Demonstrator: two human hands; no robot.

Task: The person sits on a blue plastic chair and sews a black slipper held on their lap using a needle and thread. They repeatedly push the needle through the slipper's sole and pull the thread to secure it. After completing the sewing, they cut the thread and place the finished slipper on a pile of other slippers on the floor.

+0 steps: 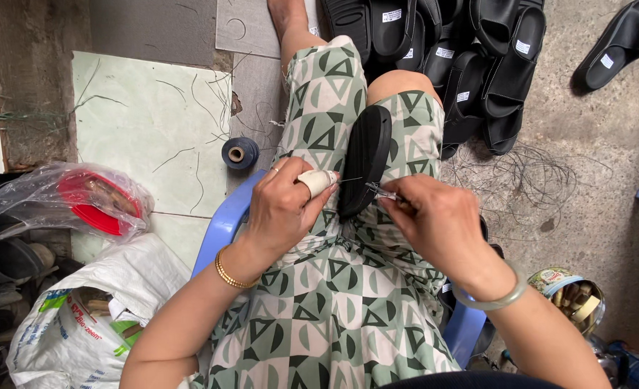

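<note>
Black sandal (363, 158) upright between left hand (282, 212) and right hand (438, 223)

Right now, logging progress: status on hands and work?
Left hand steadies black rubber sandal sole. Right hand grips thin metal tool at sole's edge. Nothing blocking.

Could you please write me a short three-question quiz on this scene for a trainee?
1. True or false: the black sandal stands on edge between the knees.
2. Which hand has a wrapped thumb? A) left hand B) right hand
3. Fill in: the thread spool on the floor is dark ____.

Key: 1 true; 2 A; 3 blue.
</note>
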